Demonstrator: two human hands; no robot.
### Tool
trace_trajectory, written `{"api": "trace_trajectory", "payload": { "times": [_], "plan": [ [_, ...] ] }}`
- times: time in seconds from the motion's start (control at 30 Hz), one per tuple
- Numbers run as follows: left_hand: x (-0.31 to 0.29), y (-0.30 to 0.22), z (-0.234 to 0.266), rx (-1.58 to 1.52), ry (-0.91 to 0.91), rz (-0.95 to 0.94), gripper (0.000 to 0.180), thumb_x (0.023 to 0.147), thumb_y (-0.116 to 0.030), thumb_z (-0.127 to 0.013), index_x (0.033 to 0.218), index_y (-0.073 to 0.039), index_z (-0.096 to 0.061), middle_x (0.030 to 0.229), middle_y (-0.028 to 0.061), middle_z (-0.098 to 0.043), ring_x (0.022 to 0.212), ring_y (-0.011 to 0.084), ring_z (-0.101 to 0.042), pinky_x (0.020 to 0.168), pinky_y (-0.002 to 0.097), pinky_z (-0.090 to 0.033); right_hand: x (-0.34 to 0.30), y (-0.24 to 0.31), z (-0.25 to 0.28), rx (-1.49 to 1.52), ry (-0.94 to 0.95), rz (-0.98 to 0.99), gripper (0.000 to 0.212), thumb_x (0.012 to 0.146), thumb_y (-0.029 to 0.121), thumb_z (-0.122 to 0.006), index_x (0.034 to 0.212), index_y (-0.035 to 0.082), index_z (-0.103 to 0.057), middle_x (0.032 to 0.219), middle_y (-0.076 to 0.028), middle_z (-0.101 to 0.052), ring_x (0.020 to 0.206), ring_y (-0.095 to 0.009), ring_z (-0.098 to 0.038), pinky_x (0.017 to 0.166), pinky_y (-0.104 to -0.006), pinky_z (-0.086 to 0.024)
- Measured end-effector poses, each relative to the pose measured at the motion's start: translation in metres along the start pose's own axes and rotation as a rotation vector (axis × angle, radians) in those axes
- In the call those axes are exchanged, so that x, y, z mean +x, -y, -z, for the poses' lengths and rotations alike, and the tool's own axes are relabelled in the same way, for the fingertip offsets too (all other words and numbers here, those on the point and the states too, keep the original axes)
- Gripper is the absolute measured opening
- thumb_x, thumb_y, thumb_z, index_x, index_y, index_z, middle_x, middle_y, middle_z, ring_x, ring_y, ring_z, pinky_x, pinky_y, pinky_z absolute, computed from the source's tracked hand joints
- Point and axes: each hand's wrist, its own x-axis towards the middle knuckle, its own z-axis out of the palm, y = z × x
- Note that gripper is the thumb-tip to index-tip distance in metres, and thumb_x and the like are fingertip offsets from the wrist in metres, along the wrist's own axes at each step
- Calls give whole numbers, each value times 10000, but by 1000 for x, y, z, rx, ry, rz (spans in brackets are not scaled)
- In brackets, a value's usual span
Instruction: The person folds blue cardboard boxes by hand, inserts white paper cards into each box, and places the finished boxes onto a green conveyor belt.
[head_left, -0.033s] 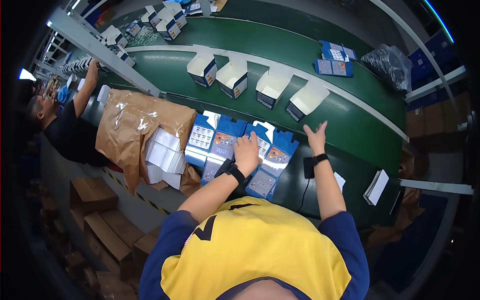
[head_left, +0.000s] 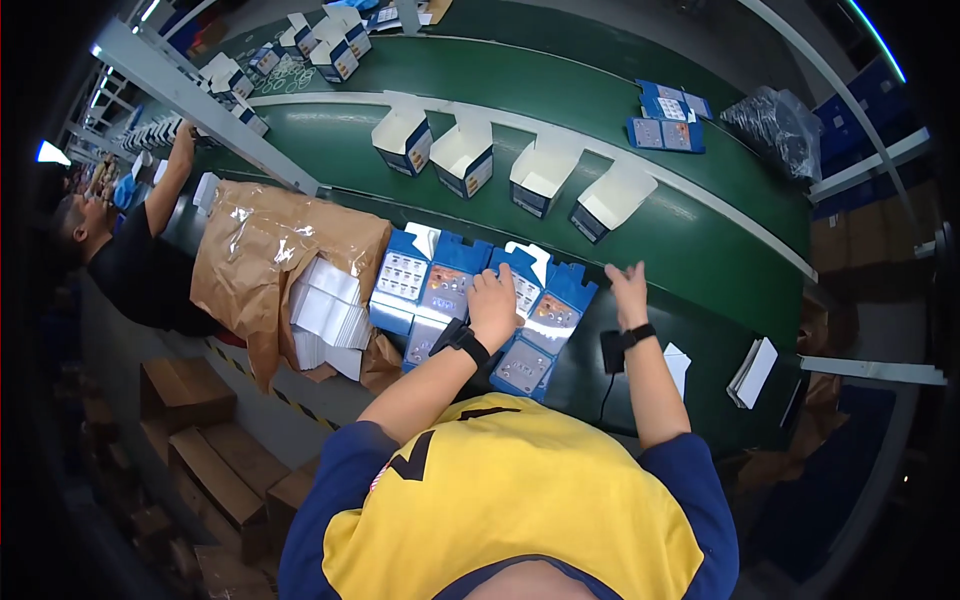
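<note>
My left hand (head_left: 492, 306) rests on a stack of flat, unfolded blue printed cartons (head_left: 549, 318), its fingers spread over the upper part. To its left, touching, lies another stack of flat blue cartons (head_left: 402, 274). My right hand (head_left: 628, 293) is raised over the near side of the bench, fingers apart and nothing in them. Just beyond it stands an opened box (head_left: 614, 207) with a white inside. Three similar opened boxes, among them a leftmost box (head_left: 404, 139), stand in a row to its left on the green belt.
A torn brown paper bag (head_left: 290, 225) holding folded white papers (head_left: 328, 305) lies on the left. White leaflets (head_left: 752, 373) lie at the right, and flat cartons (head_left: 665, 118) and a clear plastic bag (head_left: 775, 130) at far right. A co-worker (head_left: 140, 245) reaches over the belt at left.
My right hand has shifted slightly toward me and its fingers have drawn a little closer together. The left hand stays on the cartons.
</note>
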Motion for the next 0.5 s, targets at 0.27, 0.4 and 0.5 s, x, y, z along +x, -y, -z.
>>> {"api": "trace_trajectory", "payload": {
  "times": [0.27, 0.4, 0.5],
  "plan": [
    [30, 12, -4, -418, 157, 114, 712, 599, -367, -809, 1066, 42, -460, 937, 200, -534, 867, 306, -545, 771, 351, -462, -141, -8, -49, -445, -63, 127, 610, 826, 187, -629, 1313, -10, -319, 1149, -136, -565, 1016, -209, -572, 846, -358, -456],
    [27, 4, 21, -651, 183, 213, 677, 678, -460, -743, 1045, 41, -471, 936, 174, -559, 859, 251, -560, 767, 316, -456, -176, 42, -48, 286, 122, 182, 636, 822, 224, -647, 1314, -14, -323, 1153, -129, -570, 964, -215, -592, 849, -348, -457],
    [2, -22, 53, -1129, 168, 103, 650, 720, -461, -710, 1070, 40, -490, 1005, 175, -560, 940, 266, -558, 795, 330, -450, -191, 40, -41, 132, 181, 214, 650, 809, 238, -662, 1309, -13, -330, 1138, -116, -577, 960, -210, -589, 866, -351, -451]
  ]
}}
